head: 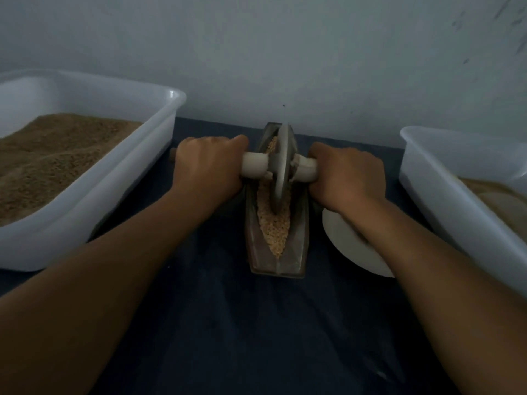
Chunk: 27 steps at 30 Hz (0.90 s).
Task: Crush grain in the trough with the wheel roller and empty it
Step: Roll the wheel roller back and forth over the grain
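Observation:
A narrow boat-shaped metal trough (299, 246) lies lengthwise on the dark cloth, filled with pale crushed grain (275, 229). The grey wheel roller (281, 169) stands upright in the groove, toward the trough's far half. A light axle handle runs through the wheel to both sides. My left hand (209, 166) grips the left handle, and my right hand (346, 178) grips the right handle. Both fists hide most of the handle ends.
A large white tub (94, 195) heaped with brown grain stands at the left. A second white tub (445, 178) with pale contents stands at the right. A white dish (345, 246) lies under my right forearm. The wall rises just behind the trough.

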Each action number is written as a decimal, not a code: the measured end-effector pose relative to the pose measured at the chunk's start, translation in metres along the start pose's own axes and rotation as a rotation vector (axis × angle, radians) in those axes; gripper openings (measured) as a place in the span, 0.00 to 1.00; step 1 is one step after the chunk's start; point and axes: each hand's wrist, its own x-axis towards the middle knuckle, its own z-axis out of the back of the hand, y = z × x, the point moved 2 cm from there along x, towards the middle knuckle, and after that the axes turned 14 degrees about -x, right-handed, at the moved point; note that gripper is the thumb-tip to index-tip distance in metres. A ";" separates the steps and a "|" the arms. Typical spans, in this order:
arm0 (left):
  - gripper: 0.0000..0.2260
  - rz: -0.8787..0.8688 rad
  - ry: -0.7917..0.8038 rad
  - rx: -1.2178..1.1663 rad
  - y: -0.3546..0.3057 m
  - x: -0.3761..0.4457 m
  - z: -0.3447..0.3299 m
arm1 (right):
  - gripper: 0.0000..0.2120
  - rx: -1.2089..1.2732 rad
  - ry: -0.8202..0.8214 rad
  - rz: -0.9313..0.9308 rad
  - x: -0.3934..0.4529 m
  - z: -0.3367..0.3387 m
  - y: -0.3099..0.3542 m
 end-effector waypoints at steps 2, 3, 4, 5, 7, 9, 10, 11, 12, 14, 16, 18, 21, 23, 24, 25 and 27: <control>0.11 0.009 0.018 -0.034 0.004 0.007 -0.005 | 0.09 0.002 0.015 0.018 0.009 -0.002 -0.001; 0.10 0.012 0.031 -0.046 0.006 0.011 -0.008 | 0.09 0.008 0.017 0.025 0.013 -0.003 -0.001; 0.10 0.013 0.043 -0.052 0.007 0.016 -0.010 | 0.09 0.020 0.023 0.030 0.017 -0.004 -0.002; 0.10 0.013 0.052 -0.055 0.009 0.020 -0.011 | 0.08 0.032 0.039 0.035 0.020 -0.006 -0.003; 0.09 0.014 0.057 -0.052 0.012 0.028 -0.014 | 0.07 0.042 0.090 0.043 0.027 -0.011 -0.005; 0.08 0.019 0.069 -0.049 0.013 0.033 -0.016 | 0.09 0.028 0.130 0.059 0.034 -0.014 -0.006; 0.08 0.025 0.080 -0.053 0.014 0.035 -0.017 | 0.09 0.027 0.148 0.070 0.038 -0.014 -0.008; 0.08 0.032 0.091 -0.055 0.015 0.037 -0.018 | 0.09 0.030 0.171 0.084 0.043 -0.014 -0.008; 0.09 0.038 0.101 -0.057 0.015 0.039 -0.018 | 0.10 0.033 0.199 0.099 0.047 -0.014 -0.009; 0.10 0.051 0.116 -0.057 0.016 0.041 -0.018 | 0.09 0.026 0.247 0.119 0.053 -0.014 -0.009; 0.11 0.062 0.112 -0.053 0.015 0.041 -0.017 | 0.07 0.024 0.259 0.122 0.055 -0.015 -0.009; 0.11 0.057 0.093 -0.048 0.013 0.038 -0.016 | 0.06 0.025 0.251 0.120 0.054 -0.017 -0.009; 0.09 0.035 0.054 -0.051 0.010 0.033 -0.014 | 0.08 0.034 0.215 0.100 0.049 -0.017 -0.008; 0.09 0.025 0.039 -0.051 0.008 0.029 -0.011 | 0.06 0.048 0.174 0.083 0.044 -0.015 -0.008; 0.10 0.019 0.036 -0.047 0.007 0.028 -0.010 | 0.05 0.049 0.149 0.076 0.042 -0.013 -0.007; 0.10 0.012 0.028 -0.041 0.006 0.025 -0.009 | 0.06 0.045 0.121 0.072 0.038 -0.012 -0.007; 0.10 -0.004 -0.007 -0.027 0.004 0.020 -0.007 | 0.08 0.033 0.069 0.054 0.030 -0.007 -0.006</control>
